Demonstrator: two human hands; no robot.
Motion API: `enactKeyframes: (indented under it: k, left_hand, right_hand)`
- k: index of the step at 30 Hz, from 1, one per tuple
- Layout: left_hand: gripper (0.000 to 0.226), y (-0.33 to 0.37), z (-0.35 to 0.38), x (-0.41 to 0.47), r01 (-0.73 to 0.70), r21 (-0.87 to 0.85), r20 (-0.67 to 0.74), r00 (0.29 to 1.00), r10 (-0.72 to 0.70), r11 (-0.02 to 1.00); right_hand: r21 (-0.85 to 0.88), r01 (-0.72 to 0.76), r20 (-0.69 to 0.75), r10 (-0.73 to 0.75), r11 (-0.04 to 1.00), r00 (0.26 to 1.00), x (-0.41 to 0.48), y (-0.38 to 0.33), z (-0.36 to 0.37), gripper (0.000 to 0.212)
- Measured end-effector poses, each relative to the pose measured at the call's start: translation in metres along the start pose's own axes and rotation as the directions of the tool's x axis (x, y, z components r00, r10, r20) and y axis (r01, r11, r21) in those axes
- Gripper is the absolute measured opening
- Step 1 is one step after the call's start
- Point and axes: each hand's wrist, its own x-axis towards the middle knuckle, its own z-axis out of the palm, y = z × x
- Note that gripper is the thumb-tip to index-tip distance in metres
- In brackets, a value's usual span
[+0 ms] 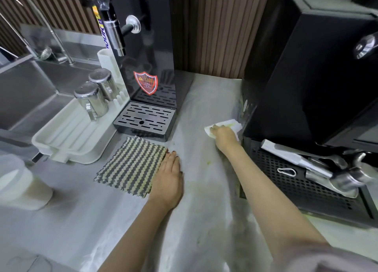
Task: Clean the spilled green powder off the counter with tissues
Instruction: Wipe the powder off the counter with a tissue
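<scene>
Tissue (pixel 224 124) | under right hand (pixel 224 136) grip | pressed on counter (pixel 200 100)

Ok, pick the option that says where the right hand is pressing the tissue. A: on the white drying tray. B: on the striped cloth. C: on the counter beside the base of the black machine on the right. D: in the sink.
C: the right hand presses the tissue flat on the counter, against the base of the black machine on the right.

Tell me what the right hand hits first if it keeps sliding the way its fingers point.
Only bare counter lies ahead of the right hand and its tissue; eventually, probably the ribbed back wall.
</scene>
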Motion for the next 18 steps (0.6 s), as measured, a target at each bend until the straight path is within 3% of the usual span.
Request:
enactKeyframes:
  k: [5,8,10,12,14,16,18]
  left_hand:
    - [0.066,-0.002,0.01,-0.027,0.005,-0.031,0.045,0.999,-0.004,0.999]
    - [0.061,-0.002,0.011,-0.04,0.018,-0.03,0.07,0.997,-0.016,0.999]
    - [0.058,-0.003,0.008,-0.047,0.029,-0.02,0.069,0.997,-0.027,0.999]
    - [0.053,-0.005,0.007,-0.053,0.031,0.03,0.063,0.998,-0.032,0.999]
    - [0.051,-0.006,0.006,-0.058,0.028,0.075,0.042,0.999,-0.031,0.997]
    - [0.051,-0.005,0.006,-0.062,0.023,0.095,0.03,0.999,-0.026,0.995]
    - [0.052,-0.005,0.005,-0.067,0.02,0.104,0.029,0.999,-0.023,0.994]
  right_hand:
    - [-0.021,0.091,0.087,-0.089,0.996,0.992,-0.066,-0.003,0.032,0.037]
    - [-0.067,0.266,0.163,-0.252,0.962,0.954,-0.127,0.002,0.05,0.036]
    - [-0.074,0.288,0.167,-0.273,0.955,0.947,-0.135,0.001,0.042,0.024]
    - [0.121,0.116,0.039,-0.121,0.986,0.992,-0.112,-0.005,0.025,0.023]
    - [0.179,0.036,-0.097,-0.019,0.983,0.995,-0.076,-0.01,0.002,0.027]
    - [0.314,-0.137,-0.109,0.179,0.939,0.978,-0.05,-0.007,-0.002,0.022]
    - [0.358,-0.222,-0.056,0.258,0.907,0.965,-0.04,-0.006,0.007,0.03]
